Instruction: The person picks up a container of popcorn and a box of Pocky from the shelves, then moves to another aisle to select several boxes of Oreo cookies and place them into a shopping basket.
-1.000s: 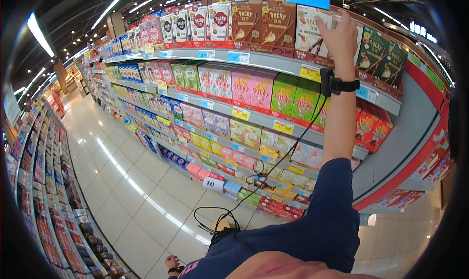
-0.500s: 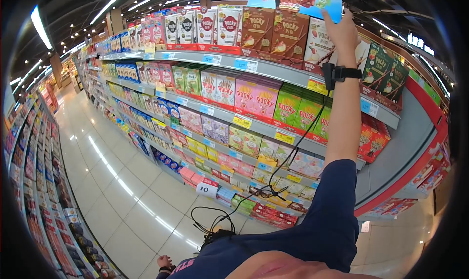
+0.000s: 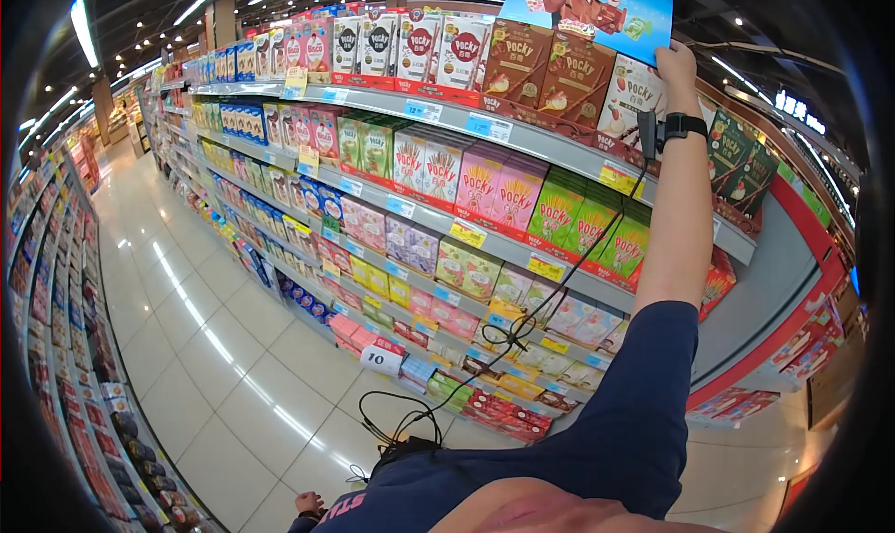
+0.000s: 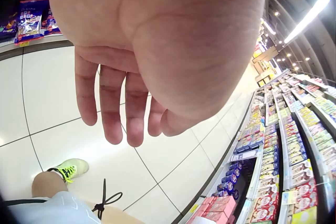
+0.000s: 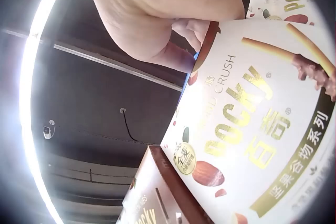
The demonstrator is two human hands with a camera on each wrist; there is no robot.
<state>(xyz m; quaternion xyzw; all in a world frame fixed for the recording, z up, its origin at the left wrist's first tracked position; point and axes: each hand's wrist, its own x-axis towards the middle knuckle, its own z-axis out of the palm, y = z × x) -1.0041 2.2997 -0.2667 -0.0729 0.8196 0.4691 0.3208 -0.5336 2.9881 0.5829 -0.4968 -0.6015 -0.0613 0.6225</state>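
Note:
My right hand (image 3: 678, 64) is raised at the top shelf and pinches the lower right corner of a blue promotional sign (image 3: 597, 11). The sign stands above the Pocky boxes and shows a printed person. In the right wrist view, the right hand (image 5: 157, 8) has its thumb at a sliver of blue behind a white Pocky box (image 5: 247, 124); the other fingertips are partly hidden. Brown Pocky boxes (image 3: 575, 76) stand below the sign. My left hand (image 4: 157, 61) hangs low over the floor with loosely bent fingers, holding nothing.
Price tags line the shelf edges (image 3: 447, 113), with pink Pocky boxes (image 3: 499, 183) and green ones (image 3: 573, 216) one level lower. A black cable (image 3: 559, 286) hangs from my right wrist. Another stocked shelf (image 3: 70, 346) lines the left side of the tiled aisle (image 3: 242, 365).
My right hand has moved from in front of the white Pocky box up to the sign's corner, and its spread fingers have closed there. The view has shifted, showing more of the sign.

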